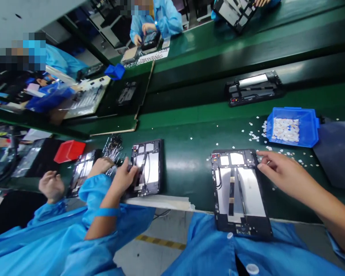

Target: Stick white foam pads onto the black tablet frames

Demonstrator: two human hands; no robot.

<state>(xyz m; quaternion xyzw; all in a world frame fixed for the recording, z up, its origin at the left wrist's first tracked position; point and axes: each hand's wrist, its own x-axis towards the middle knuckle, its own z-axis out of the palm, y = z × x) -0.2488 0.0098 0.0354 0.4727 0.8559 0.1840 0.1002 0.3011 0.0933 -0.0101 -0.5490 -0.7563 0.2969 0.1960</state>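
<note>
Left hand (122,178) grips black-and-silver tablet (153,168) by one edge, right hand (279,167) half-curled at matching tablet (250,188) edge, grip unclear, wide green worktop (186,168) between.

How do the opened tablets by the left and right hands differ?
The near end of the right tablet juts past the bench; the left tablet seems to stay on it. The left hand partly covers the left tablet; the right tablet shows nearly whole. Both are black-framed, internals up.
</note>
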